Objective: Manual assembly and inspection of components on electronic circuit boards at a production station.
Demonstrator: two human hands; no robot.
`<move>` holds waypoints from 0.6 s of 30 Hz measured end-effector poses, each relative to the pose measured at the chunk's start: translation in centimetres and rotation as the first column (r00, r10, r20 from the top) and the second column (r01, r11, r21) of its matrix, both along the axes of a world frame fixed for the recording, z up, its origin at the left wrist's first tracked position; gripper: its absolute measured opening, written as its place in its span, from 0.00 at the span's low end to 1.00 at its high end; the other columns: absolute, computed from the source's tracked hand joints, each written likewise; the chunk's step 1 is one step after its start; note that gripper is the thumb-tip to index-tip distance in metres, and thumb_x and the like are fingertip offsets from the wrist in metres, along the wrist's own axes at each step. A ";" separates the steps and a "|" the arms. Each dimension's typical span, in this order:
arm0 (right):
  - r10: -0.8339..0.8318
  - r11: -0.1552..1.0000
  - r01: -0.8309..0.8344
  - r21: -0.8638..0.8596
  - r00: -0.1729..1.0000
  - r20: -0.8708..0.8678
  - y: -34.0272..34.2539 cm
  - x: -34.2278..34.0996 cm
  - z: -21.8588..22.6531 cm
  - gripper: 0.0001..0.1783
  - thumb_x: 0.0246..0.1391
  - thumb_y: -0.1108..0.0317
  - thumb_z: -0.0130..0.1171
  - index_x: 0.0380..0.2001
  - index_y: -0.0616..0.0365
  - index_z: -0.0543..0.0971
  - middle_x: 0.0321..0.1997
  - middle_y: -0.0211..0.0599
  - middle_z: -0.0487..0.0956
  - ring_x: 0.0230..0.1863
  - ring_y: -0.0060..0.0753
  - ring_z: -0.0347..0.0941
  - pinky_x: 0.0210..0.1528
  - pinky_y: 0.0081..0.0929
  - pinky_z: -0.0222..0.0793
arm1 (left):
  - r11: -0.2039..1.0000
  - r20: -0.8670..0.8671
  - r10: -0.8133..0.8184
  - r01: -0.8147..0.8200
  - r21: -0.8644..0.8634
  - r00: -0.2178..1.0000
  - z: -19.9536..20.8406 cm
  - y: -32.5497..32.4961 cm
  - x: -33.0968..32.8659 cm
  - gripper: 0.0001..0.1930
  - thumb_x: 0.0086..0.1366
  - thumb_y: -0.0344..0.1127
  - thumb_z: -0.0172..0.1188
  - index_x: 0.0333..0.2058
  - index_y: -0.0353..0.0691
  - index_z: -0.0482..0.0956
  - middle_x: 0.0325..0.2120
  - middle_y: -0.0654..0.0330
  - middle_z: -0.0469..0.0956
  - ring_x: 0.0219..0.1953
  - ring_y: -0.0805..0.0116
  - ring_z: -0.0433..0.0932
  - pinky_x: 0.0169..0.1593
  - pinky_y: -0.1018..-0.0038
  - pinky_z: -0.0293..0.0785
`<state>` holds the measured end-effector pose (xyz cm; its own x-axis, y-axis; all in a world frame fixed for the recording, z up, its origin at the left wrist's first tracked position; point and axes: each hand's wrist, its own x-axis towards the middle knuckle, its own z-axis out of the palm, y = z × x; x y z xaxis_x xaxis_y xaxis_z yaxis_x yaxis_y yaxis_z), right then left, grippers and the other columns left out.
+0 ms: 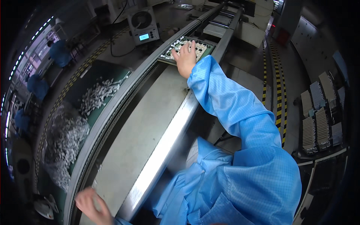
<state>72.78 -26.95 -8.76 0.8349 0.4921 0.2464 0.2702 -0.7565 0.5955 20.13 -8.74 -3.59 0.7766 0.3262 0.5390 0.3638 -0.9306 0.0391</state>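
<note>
A green circuit board [204,54] with white connectors and dark components lies across the rails of a conveyor at the top middle. My right hand [186,60] is over it with fingers spread, and the fingertips appear to touch the parts on its left side. Down at the lower left, my left hand [93,207] hovers by the near end of the conveyor's left rail. It is slightly blurred, its fingers are loosely bent away from the thumb, and no object shows in it. Blue sleeves cover my arms.
A pale metal plate [144,123] runs between the conveyor rails. Left of it, loose white cable parts [101,93] and a clear bag of similar pieces [69,144] lie on a green surface. A fan unit [142,24] stands beyond. Racks of parts [317,127] stand at right.
</note>
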 end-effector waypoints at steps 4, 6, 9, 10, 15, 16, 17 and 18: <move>-0.226 0.972 0.231 -0.049 0.969 0.097 -2.2 5.8 -0.1 0.33 0.66 0.60 0.41 0.73 0.44 0.53 0.68 0.52 0.66 0.72 0.57 0.53 0.70 0.74 0.31 | 0.998 0.002 0.023 -0.023 -0.062 1.000 -2.4 -7.2 -1.3 0.12 0.67 0.36 0.60 0.44 0.34 0.80 0.48 0.49 0.76 0.46 0.49 0.76 0.59 0.57 0.68; -0.327 0.934 0.344 -0.093 0.931 0.160 -3.1 9.5 -0.8 0.33 0.66 0.60 0.43 0.73 0.48 0.54 0.69 0.50 0.65 0.72 0.58 0.54 0.70 0.75 0.32 | 0.993 0.007 0.041 -0.040 -0.111 0.999 -4.1 -10.4 -0.4 0.12 0.67 0.35 0.61 0.45 0.35 0.81 0.53 0.49 0.74 0.46 0.50 0.76 0.61 0.56 0.69; -0.428 0.879 0.454 -0.145 0.886 0.180 -3.5 13.1 0.0 0.33 0.65 0.61 0.46 0.72 0.48 0.55 0.70 0.48 0.65 0.71 0.58 0.54 0.70 0.75 0.32 | 0.863 0.381 0.352 -0.139 -0.485 0.855 -6.9 -12.3 3.1 0.10 0.67 0.33 0.58 0.42 0.35 0.82 0.41 0.50 0.80 0.43 0.52 0.78 0.50 0.55 0.71; -0.452 0.877 0.470 -0.099 0.877 0.166 -3.2 13.3 0.4 0.34 0.64 0.62 0.48 0.72 0.48 0.56 0.69 0.45 0.65 0.71 0.59 0.54 0.70 0.76 0.32 | 0.939 0.352 0.308 -0.224 -0.261 0.884 -6.7 -12.2 4.7 0.10 0.67 0.34 0.58 0.42 0.36 0.82 0.38 0.51 0.80 0.42 0.53 0.78 0.48 0.56 0.72; -0.488 0.849 0.513 -0.127 0.853 0.185 -4.4 18.2 1.1 0.33 0.63 0.60 0.51 0.69 0.52 0.60 0.68 0.45 0.66 0.71 0.60 0.53 0.69 0.79 0.32 | 0.911 0.358 0.330 -0.394 0.120 0.874 -10.1 -11.2 5.3 0.17 0.70 0.45 0.54 0.40 0.36 0.82 0.38 0.49 0.80 0.38 0.52 0.78 0.45 0.60 0.73; -0.519 0.844 0.531 -0.075 0.844 0.136 -5.2 18.9 1.8 0.33 0.62 0.60 0.52 0.69 0.53 0.60 0.68 0.45 0.66 0.71 0.61 0.53 0.68 0.80 0.33 | 0.894 0.403 0.367 -0.437 0.097 0.839 -10.5 -11.5 5.5 0.16 0.68 0.43 0.54 0.38 0.36 0.82 0.36 0.50 0.80 0.37 0.53 0.77 0.44 0.60 0.71; -0.546 0.835 0.549 -0.022 0.834 0.085 -5.9 19.8 2.0 0.33 0.61 0.59 0.53 0.68 0.54 0.61 0.68 0.46 0.66 0.72 0.61 0.52 0.68 0.82 0.34 | 0.874 0.446 0.403 -0.480 0.072 0.799 -10.8 -11.8 5.7 0.14 0.67 0.41 0.55 0.36 0.36 0.82 0.34 0.51 0.79 0.36 0.53 0.76 0.42 0.61 0.69; -0.571 0.815 0.579 -0.003 0.806 0.157 -7.6 21.6 1.9 0.35 0.60 0.57 0.55 0.68 0.55 0.60 0.68 0.45 0.66 0.71 0.63 0.53 0.67 0.83 0.35 | 0.856 0.491 0.431 -0.516 0.044 0.757 -10.9 -11.9 5.9 0.12 0.65 0.39 0.56 0.35 0.36 0.82 0.33 0.52 0.79 0.34 0.54 0.74 0.41 0.62 0.67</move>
